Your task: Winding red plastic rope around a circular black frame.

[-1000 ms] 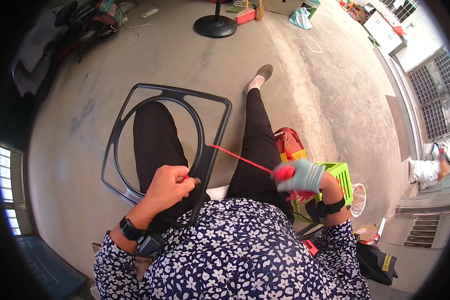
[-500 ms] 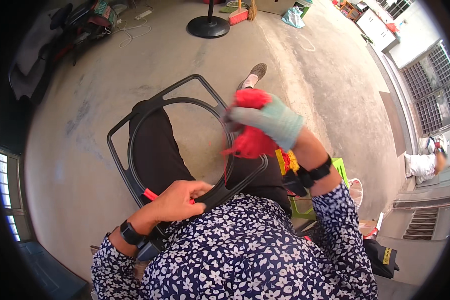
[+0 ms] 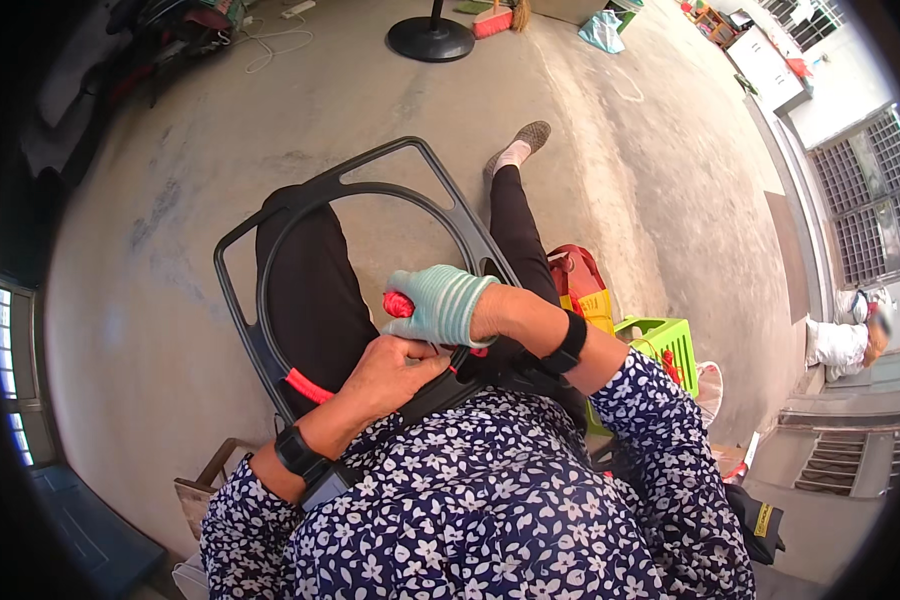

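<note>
A black plastic frame (image 3: 238,300) with a large round opening and open corner loops rests across my lap. Red cord (image 3: 308,387) is wrapped round a stretch of its ring at the lower left. My bare left hand (image 3: 395,372) is closed at the near side of the ring, its fingertips pressed together on the rim. Just above it, my right hand (image 3: 440,305) in a pale green striped glove grips a bundle of red cord (image 3: 398,304), which pokes out past the fingers. The hands nearly touch, and what lies under the glove is hidden.
By my right leg stand a dark red bag (image 3: 575,275) with a yellow part and a lime green plastic stool (image 3: 670,345). Farther off are a round black stand base (image 3: 430,40) and a red broom (image 3: 492,22). A parked motorbike (image 3: 185,25) is at the far left.
My right hand has swung down and left with the red bundle, from beyond the ring to beside my left hand. My left hand has slid right along the ring, uncovering more red wrapping.
</note>
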`<action>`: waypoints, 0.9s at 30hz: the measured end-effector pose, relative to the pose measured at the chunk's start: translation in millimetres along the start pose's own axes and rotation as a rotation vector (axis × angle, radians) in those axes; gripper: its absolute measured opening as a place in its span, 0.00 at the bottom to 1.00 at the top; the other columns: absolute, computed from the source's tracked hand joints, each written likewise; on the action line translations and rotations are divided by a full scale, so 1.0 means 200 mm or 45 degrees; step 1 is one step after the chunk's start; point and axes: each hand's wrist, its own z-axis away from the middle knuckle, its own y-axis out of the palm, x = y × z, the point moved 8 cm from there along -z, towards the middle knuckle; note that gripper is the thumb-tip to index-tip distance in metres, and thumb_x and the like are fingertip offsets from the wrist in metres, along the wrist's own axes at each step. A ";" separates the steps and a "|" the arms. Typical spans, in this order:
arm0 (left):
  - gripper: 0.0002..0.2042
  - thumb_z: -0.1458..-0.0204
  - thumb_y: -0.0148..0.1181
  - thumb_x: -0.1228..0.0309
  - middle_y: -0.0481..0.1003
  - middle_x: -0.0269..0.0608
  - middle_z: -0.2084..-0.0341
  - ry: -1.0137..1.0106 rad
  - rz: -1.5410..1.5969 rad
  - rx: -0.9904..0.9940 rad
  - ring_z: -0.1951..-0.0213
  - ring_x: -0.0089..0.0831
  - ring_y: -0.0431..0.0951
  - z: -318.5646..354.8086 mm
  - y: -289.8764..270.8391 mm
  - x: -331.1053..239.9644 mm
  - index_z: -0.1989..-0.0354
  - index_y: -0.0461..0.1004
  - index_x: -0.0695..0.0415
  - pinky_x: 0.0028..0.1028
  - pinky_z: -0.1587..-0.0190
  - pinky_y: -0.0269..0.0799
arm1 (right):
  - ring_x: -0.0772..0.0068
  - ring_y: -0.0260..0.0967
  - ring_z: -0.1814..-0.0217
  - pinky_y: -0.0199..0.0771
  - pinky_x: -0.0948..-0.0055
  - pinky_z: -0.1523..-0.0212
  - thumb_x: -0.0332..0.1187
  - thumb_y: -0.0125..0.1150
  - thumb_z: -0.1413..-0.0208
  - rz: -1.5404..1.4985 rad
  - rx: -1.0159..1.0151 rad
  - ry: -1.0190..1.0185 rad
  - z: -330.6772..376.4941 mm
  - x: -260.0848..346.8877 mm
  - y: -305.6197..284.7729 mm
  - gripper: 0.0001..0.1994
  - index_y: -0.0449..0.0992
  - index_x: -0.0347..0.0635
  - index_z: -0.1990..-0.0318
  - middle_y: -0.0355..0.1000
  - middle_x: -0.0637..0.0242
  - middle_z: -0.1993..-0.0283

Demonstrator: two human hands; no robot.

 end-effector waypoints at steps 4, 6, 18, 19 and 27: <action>0.10 0.50 0.62 0.71 0.79 0.37 0.68 0.097 0.221 -0.027 0.64 0.22 0.75 0.00 0.00 0.01 0.61 0.77 0.62 0.23 0.60 0.70 | 0.42 0.72 0.61 0.71 0.60 0.58 0.57 0.58 0.54 -0.076 0.012 -0.105 0.09 0.08 -0.06 0.32 0.69 0.31 0.56 0.73 0.42 0.67; 0.10 0.50 0.62 0.71 0.78 0.37 0.71 0.140 0.282 0.000 0.66 0.21 0.75 0.00 -0.01 -0.01 0.62 0.77 0.62 0.24 0.62 0.70 | 0.43 0.72 0.60 0.72 0.60 0.58 0.57 0.57 0.52 0.008 0.060 -0.084 0.18 0.16 -0.13 0.32 0.69 0.31 0.55 0.73 0.43 0.67; 0.07 0.47 0.60 0.72 0.72 0.26 0.77 -0.029 0.670 0.240 0.73 0.12 0.68 0.06 -0.06 -0.07 0.73 0.77 0.64 0.17 0.68 0.64 | 0.76 0.71 0.60 0.72 0.78 0.56 0.32 0.54 0.41 -1.464 -0.577 -0.023 0.30 -0.54 -0.15 0.13 0.71 0.34 0.52 0.75 0.64 0.61; 0.07 0.47 0.60 0.73 0.72 0.26 0.77 -0.019 0.701 0.234 0.73 0.12 0.68 0.07 -0.06 -0.07 0.73 0.77 0.64 0.16 0.68 0.64 | 0.76 0.70 0.56 0.70 0.76 0.52 0.33 0.52 0.39 -1.352 -0.371 -0.085 0.24 -0.44 -0.06 0.14 0.71 0.34 0.51 0.75 0.66 0.60; 0.09 0.45 0.57 0.73 0.73 0.32 0.65 0.044 0.782 0.126 0.65 0.15 0.69 0.08 -0.15 -0.05 0.75 0.76 0.64 0.18 0.60 0.64 | 0.60 0.74 0.61 0.76 0.58 0.54 0.40 0.59 0.44 -2.222 -0.538 -0.009 0.19 -0.26 0.02 0.16 0.69 0.35 0.58 0.74 0.57 0.61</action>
